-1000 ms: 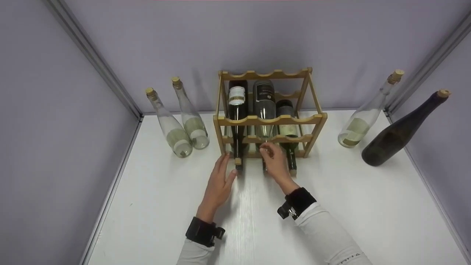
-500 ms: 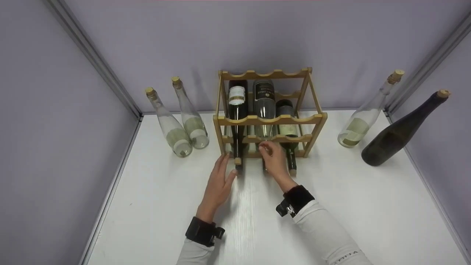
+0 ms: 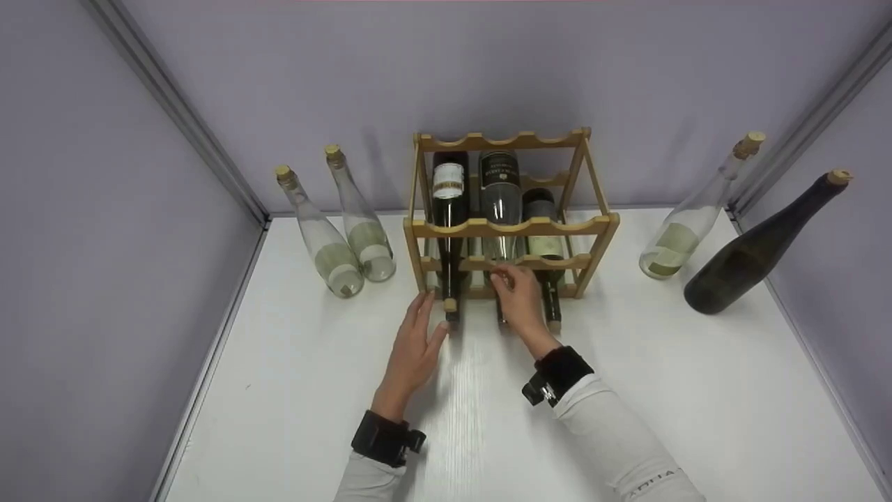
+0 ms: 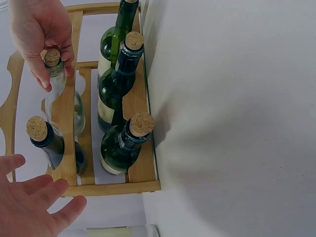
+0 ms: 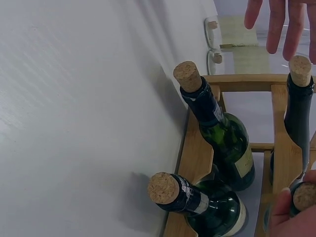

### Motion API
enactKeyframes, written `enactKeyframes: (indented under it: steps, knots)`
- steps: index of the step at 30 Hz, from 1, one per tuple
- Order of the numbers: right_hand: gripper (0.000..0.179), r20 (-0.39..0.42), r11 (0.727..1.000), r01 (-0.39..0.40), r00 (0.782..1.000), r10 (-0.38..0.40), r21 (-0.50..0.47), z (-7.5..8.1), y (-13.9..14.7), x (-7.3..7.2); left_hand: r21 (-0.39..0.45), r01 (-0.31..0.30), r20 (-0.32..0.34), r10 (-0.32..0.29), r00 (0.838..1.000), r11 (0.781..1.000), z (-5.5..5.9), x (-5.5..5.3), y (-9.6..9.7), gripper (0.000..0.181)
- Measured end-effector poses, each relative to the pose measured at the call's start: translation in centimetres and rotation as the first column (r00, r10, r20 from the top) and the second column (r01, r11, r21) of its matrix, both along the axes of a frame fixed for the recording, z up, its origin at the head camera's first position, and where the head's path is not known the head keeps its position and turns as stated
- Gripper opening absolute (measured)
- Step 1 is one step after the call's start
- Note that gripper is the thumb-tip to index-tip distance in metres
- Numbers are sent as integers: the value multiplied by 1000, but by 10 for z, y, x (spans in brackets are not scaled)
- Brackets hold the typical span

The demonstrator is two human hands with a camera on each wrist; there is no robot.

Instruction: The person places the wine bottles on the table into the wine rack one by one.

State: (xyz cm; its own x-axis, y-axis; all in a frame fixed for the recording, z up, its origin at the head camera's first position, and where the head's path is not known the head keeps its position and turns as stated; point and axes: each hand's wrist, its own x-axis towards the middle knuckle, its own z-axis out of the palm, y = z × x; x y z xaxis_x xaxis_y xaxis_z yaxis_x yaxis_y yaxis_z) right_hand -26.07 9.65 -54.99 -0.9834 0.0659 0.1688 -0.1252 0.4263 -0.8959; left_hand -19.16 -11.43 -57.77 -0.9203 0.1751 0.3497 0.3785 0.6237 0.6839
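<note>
A wooden wine rack (image 3: pixel 540 226) stands against the back wall with corked bottles lying in it, necks forward. My right hand (image 3: pixel 521 303) holds the neck of a clear bottle (image 3: pixel 502 206) with a black label, on the upper bottle level. In the left wrist view, fingers and thumb curl round that neck just below its cork (image 4: pixel 53 58). Left of it lies a dark bottle (image 3: pixel 451 209) with a white label. My left hand (image 3: pixel 414 348) is at the rack's front left corner beside that bottle's neck, fingers extended, holding nothing.
Several green bottles, one of them a green bottle (image 5: pixel 224 143) with a cork, lie on the rack's lower level. Two clear bottles, including this clear bottle (image 3: pixel 334 258), stand left on the white table (image 3: pixel 293 418). A clear bottle (image 3: pixel 676 240) and a dark bottle (image 3: pixel 739 265) stand right.
The clear bottle has turned slightly about its length, its black label shifting left. My right hand and wrist have moved a little forward; the left hand has stayed in place.
</note>
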Motion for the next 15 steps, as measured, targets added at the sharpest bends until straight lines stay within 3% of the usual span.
enactKeyframes:
  steps: [15]
  knots:
    - [39, 9, 982, -158, 987, 158, 103, 2, 16, 10, -38, -2, -47, 0, 999, 999, 7, 1, 3, 58]
